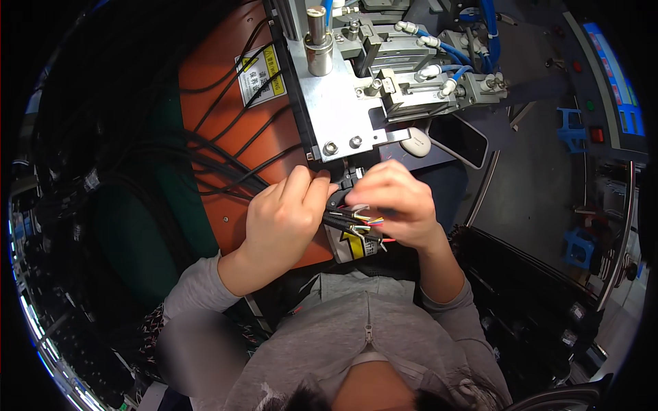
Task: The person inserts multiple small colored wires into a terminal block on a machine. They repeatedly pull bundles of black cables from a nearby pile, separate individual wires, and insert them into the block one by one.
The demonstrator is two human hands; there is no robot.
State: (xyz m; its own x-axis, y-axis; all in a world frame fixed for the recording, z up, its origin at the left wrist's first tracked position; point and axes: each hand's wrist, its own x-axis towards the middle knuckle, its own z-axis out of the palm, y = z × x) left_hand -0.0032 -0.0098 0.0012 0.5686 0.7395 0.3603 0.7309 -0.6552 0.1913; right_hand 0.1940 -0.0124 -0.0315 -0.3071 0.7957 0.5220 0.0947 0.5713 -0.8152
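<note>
My left hand (284, 216) is closed, its thumb and forefinger pinching a black cable just below the metal fixture plate (332, 113). A small black clamp-like part (340, 197) lies between my two hands. To the right of it, my right hand (397, 205) has curled fingers, the tips smeared by motion and close to that part. What those fingertips hold, if anything, is hidden. Several black cable ends with stripped, coloured wires (370, 221) stick out beneath my right hand. A silver post (319, 55) stands on the plate.
Pneumatic cylinders (418, 96) with blue hoses stand behind the plate. A white oval case (415, 142) and a phone (459, 140) lie to the right. Black cables (226, 161) cross the orange work surface (212, 109) at left. Blue stools (579, 246) and a screen (613, 75) are farther right.
</note>
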